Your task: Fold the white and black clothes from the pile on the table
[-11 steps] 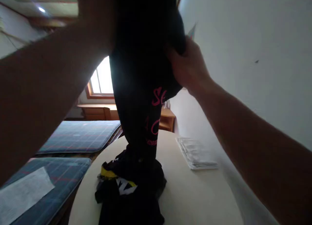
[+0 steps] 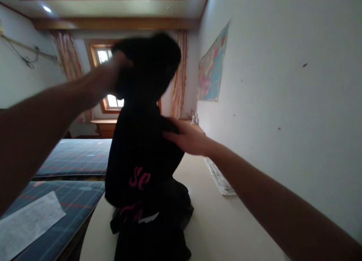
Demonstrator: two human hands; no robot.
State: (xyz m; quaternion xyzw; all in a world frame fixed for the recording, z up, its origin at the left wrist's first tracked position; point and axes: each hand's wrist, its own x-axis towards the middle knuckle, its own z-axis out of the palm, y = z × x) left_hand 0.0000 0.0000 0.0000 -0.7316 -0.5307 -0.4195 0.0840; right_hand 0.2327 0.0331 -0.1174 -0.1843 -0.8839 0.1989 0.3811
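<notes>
A black garment (image 2: pixel 135 140) with pink lettering hangs bunched in front of me; its exact kind does not show. My left hand (image 2: pixel 117 70) is closed on its upper part, with the fingertips hidden in the dark cloth. Lower and to the right, my right hand (image 2: pixel 188 136) grips the garment's side between thumb and fingers. The lower end of the garment rests over a heap of dark clothing (image 2: pixel 152 242), where a bit of white shows. That heap lies on a cream table (image 2: pixel 226 231) with a rounded edge.
Folded white sheets (image 2: pixel 219 178) lie on the table's right side, by the wall. To the left are plaid mattresses (image 2: pixel 82 193), with a sheet of paper (image 2: pixel 31 223) on the nearer one. A wall map (image 2: pixel 212 68) hangs beyond, near a curtained window.
Both hands have moved lower and farther from me, with the garment. Its lettering has dropped leftwards and now covers most of the yellow and white pattern on the heap.
</notes>
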